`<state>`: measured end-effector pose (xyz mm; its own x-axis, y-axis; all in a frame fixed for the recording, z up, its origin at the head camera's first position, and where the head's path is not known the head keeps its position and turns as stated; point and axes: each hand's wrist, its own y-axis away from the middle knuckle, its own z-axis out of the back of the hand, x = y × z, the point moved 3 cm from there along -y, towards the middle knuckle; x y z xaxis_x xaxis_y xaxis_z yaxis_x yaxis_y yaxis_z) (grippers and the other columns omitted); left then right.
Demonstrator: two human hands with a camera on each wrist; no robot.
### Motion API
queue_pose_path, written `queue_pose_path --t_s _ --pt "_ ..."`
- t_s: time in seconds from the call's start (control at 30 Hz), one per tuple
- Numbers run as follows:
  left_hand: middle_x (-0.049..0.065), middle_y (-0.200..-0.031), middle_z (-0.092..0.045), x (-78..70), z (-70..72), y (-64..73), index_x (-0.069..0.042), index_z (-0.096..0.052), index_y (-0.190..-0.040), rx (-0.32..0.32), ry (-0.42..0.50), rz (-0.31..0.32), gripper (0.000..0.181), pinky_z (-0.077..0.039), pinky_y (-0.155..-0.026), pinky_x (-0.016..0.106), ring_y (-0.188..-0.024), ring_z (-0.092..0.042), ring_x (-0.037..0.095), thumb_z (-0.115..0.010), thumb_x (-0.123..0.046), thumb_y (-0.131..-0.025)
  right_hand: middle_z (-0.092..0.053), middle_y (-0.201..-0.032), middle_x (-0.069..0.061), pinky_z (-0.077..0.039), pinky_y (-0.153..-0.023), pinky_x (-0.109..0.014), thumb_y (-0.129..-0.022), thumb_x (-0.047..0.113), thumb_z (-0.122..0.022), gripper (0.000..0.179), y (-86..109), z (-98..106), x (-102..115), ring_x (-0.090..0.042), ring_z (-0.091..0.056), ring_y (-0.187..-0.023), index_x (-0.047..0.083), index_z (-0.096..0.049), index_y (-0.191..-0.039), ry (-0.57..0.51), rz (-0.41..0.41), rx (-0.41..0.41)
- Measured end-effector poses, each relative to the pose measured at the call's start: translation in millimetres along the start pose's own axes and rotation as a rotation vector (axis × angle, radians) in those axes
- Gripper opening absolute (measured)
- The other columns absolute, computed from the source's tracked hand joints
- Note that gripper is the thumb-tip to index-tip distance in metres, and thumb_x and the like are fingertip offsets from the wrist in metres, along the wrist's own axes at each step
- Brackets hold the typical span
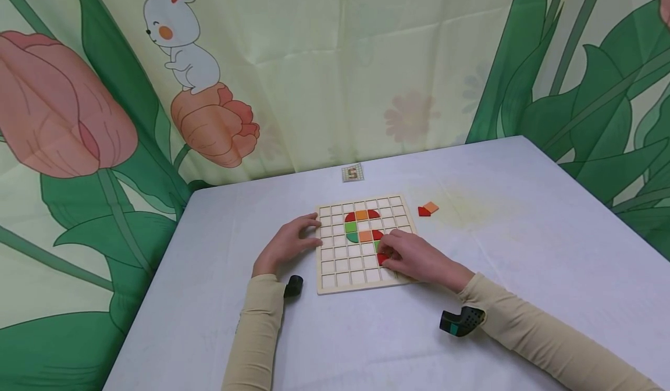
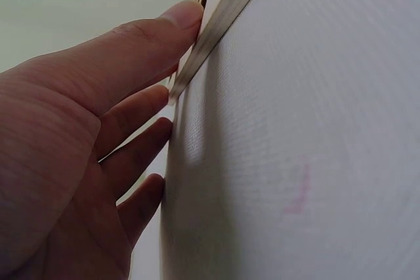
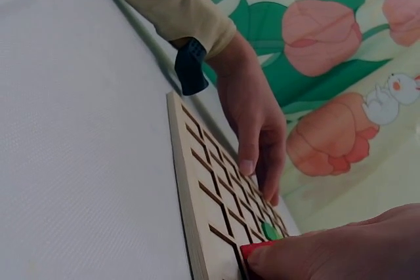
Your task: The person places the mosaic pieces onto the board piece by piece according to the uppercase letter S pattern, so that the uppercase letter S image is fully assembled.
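Note:
A square wooden grid board [image 1: 335,291] lies on the table, with red, orange and green tiles forming a curved figure in its cells. My left hand [image 1: 288,241] rests at the board's left edge, fingers loosely spread; in the left wrist view its thumb [image 2: 180,18] touches the rim. Over the right part of the grid, my right hand [image 1: 416,257] has its fingers curled and pinches a red tile [image 1: 382,260] at a lower cell. The right wrist view shows the thumb against this red tile [image 3: 252,252]. A green tile [image 1: 376,245] just above is partly hidden by the fingers.
A red tile [image 1: 423,212] and an orange tile [image 1: 431,206] lie touching, right of the board. Behind the board is a small pattern card [image 1: 353,173]. White cloth covers the table [image 1: 183,321]; a printed curtain [image 1: 314,88] hangs along its back.

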<state>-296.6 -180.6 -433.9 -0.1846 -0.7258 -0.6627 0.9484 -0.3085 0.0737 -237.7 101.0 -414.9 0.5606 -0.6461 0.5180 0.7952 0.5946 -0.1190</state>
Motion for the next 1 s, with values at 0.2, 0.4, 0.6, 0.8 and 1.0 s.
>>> queue_pose_path --t_s 0.2,0.4,0.6,0.8,1.0 --pt "0.000 -0.153 -0.040 1.3 -0.3 -0.4 -0.011 -0.063 -0.128 0.002 0.005 0.013 0.047 -0.025 -0.118 0.040 -0.145 -0.029 0.023 -0.078 -0.023 -0.085 -0.052 -0.082 0.010 -0.047 -0.063 -0.021 -0.085 0.008 -0.074 0.015 0.5 1.7 0.1 -0.008 -0.048 -0.074 0.017 -0.061 -0.086 -0.004 0.055 -0.043" --pt "0.001 -0.153 -0.041 0.1 -0.4 0.4 -0.011 -0.063 -0.128 -0.001 0.000 0.009 0.047 -0.025 -0.118 0.040 -0.144 -0.030 0.023 -0.078 -0.023 -0.085 -0.056 -0.088 0.008 -0.048 -0.065 -0.021 -0.084 0.010 -0.074 0.011 4.0 3.1 -2.0 -0.008 -0.050 -0.076 0.015 -0.070 -0.092 -0.004 0.059 0.005" --pt "-0.001 -0.153 -0.040 -0.4 0.6 1.1 -0.012 -0.062 -0.128 0.001 0.008 0.028 0.048 -0.025 -0.118 0.039 -0.144 -0.029 0.021 -0.078 -0.023 -0.085 -0.059 -0.090 0.007 -0.049 -0.068 -0.022 -0.084 0.015 -0.075 0.011 4.3 4.4 -2.5 -0.010 -0.052 -0.078 0.014 -0.073 -0.096 -0.010 0.052 0.027" --pt "0.001 -0.153 -0.041 -1.7 1.1 1.7 -0.011 -0.063 -0.128 -0.001 0.005 0.013 0.047 -0.025 -0.118 0.040 -0.144 -0.030 0.023 -0.078 -0.022 -0.085 -0.058 -0.088 0.006 -0.048 -0.067 -0.022 -0.085 0.016 -0.075 0.009 1.0 0.8 -1.7 -0.009 -0.050 -0.077 0.014 -0.072 -0.093 -0.016 0.039 -0.006" --pt "0.001 -0.153 -0.041 -2.1 0.9 2.0 -0.011 -0.063 -0.127 -0.001 0.000 0.011 0.047 -0.026 -0.118 0.040 -0.144 -0.030 0.023 -0.078 -0.022 -0.084 -0.058 -0.088 0.006 -0.048 -0.067 -0.022 -0.085 0.016 -0.076 0.010 -0.5 -1.3 -0.4 -0.009 -0.050 -0.078 0.013 -0.073 -0.094 -0.011 0.039 -0.014"
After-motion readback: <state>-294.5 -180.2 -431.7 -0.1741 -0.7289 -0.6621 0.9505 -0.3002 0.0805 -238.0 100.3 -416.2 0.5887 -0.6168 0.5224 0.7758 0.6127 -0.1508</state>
